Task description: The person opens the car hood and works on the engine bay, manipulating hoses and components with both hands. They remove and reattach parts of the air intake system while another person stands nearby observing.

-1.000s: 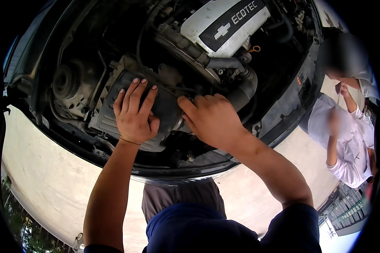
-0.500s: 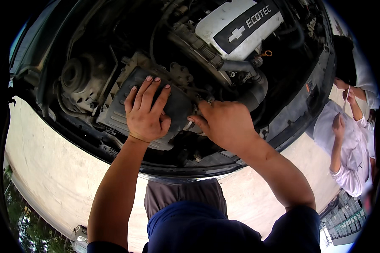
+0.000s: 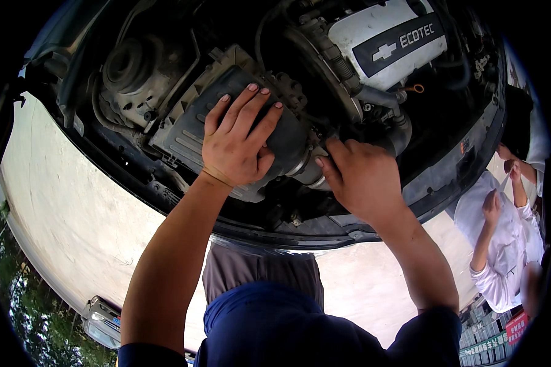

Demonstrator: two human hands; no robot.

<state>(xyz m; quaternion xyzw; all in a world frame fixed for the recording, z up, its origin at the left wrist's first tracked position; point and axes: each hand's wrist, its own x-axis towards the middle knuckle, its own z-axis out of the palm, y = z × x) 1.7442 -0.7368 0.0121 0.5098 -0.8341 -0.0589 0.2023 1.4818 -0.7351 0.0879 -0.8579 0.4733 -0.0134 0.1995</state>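
My left hand (image 3: pixel 236 147) lies flat, fingers spread, on the ribbed black lid of the air filter box (image 3: pixel 187 131) in a car's engine bay. To its right, my right hand (image 3: pixel 367 180) is closed round the dark air intake hose (image 3: pixel 401 136), where it leads away from the box. Its thumb rests near a short pipe with shiny metal bands (image 3: pixel 300 162) at the box's outlet. My palm and curled fingers hide the hose's middle, and the fingertips are partly out of sight.
A silver and black engine cover (image 3: pixel 386 46) sits at the far right, with an orange dipstick ring (image 3: pixel 415 88) by it. The strut mount (image 3: pixel 127 66) is at the left. Beyond the car's front edge stands a person in a white shirt (image 3: pixel 502 257); a parked car (image 3: pixel 101 321) is lower left.
The view has shifted, so the engine bay appears further right and slightly higher. My right thumb has moved right along the pipe, baring more of the metal bands. My left hand stays on the lid.
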